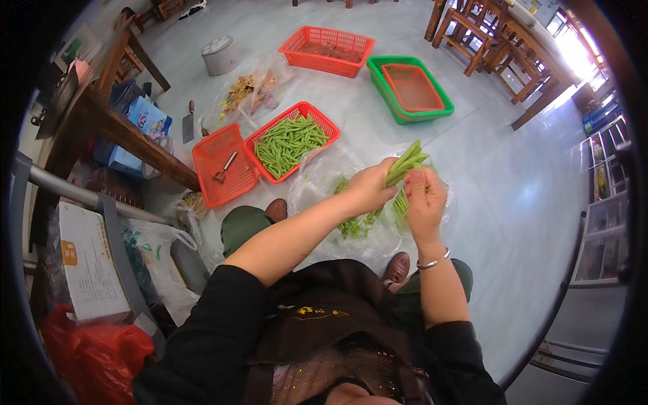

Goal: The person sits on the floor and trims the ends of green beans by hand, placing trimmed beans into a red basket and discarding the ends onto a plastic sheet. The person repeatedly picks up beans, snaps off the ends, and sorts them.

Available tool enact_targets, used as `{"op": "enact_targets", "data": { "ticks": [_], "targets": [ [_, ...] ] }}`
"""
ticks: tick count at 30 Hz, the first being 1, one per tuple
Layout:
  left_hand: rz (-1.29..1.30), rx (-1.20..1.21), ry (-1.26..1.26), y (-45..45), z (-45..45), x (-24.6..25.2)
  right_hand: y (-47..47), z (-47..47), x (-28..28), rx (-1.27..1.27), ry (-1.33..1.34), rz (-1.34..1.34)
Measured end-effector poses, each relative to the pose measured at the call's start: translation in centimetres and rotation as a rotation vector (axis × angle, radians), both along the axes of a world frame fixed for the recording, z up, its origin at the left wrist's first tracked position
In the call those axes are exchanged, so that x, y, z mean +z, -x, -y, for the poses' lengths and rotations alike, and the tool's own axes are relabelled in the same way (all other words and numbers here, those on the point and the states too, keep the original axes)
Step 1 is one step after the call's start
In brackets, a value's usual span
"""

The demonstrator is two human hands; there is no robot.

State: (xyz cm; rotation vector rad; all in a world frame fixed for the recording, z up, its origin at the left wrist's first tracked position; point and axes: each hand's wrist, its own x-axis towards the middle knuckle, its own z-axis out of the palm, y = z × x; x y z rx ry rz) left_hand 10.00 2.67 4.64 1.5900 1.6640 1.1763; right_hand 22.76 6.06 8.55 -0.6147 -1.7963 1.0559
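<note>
My left hand is closed around a bunch of long green stalks, held above a clear plastic sheet or bag on the floor. Against the bunch's right side is my right hand, thumb and fingers pinched together; whether something is between them cannot be told. Below the hands lie more green stalks and a pile of green trimmings. To the left, cut green beans fill a red plastic basket. Beside it a red basket holds a peeler.
A cleaver lies on the floor near a bag of peelings. Farther off are a red basket, stacked green baskets and a grey stool. A wooden table leg stands left; wooden chairs are at upper right.
</note>
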Motion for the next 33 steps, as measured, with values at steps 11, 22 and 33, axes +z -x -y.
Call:
{"op": "enact_targets", "data": {
  "ticks": [11,22,33],
  "targets": [
    [-0.887,0.32,0.024,3.4,0.2,1.6,-1.0,-3.3,-0.6,-0.172,-0.402,0.578],
    [-0.058,-0.107,-0.025,1.3,-0.1,-1.1,-1.4,-2.5,1.3,0.704,0.866,-0.28],
    [0.066,-0.243,-0.044,4.1,0.0,0.8,-1.7,-3.4,1.0,0.611,0.976,-0.306]
  ]
}}
